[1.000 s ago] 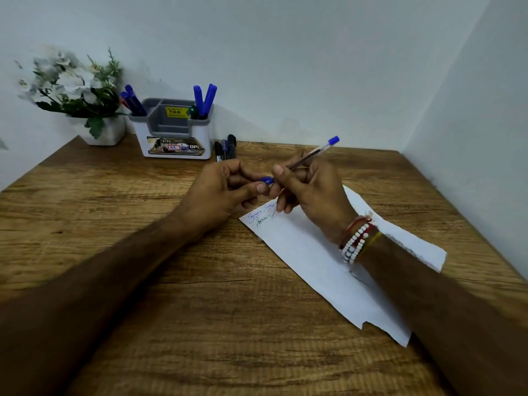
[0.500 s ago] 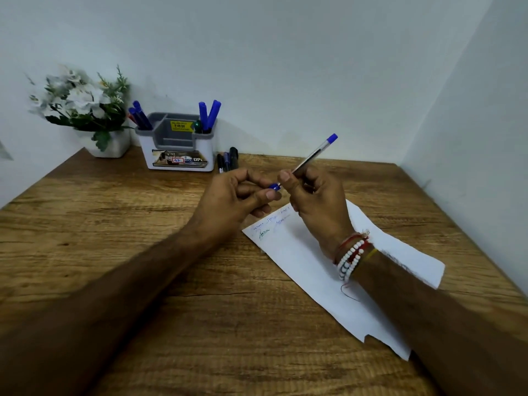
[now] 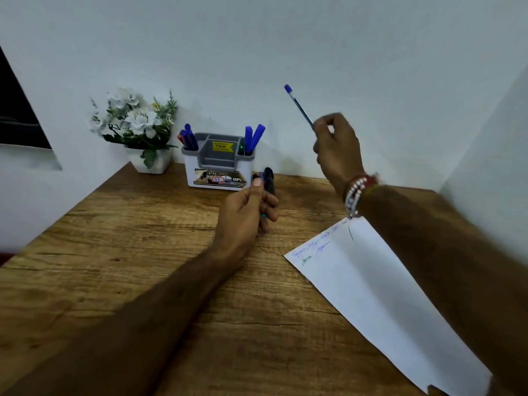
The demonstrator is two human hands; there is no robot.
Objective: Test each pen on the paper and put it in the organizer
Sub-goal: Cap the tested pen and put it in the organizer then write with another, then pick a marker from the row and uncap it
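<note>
My right hand is raised above the table's back edge and pinches a thin blue pen, whose blue end points up and left. The white and grey organizer stands against the wall with several blue pens upright in its left and right slots. Just right of it lie dark markers. My left hand is curled around them, thumb on top, and a small teal tip shows under the fingers. The white paper with scribbled test lines lies at the right, partly under my right forearm.
A white pot of white flowers stands left of the organizer in the corner. The wooden table meets walls at the back and the right. A dark opening shows in the left wall.
My hands have come apart. The right hand lifted the blue pen up and back, away from the paper. The left hand moved forward to the markers beside the organizer.
</note>
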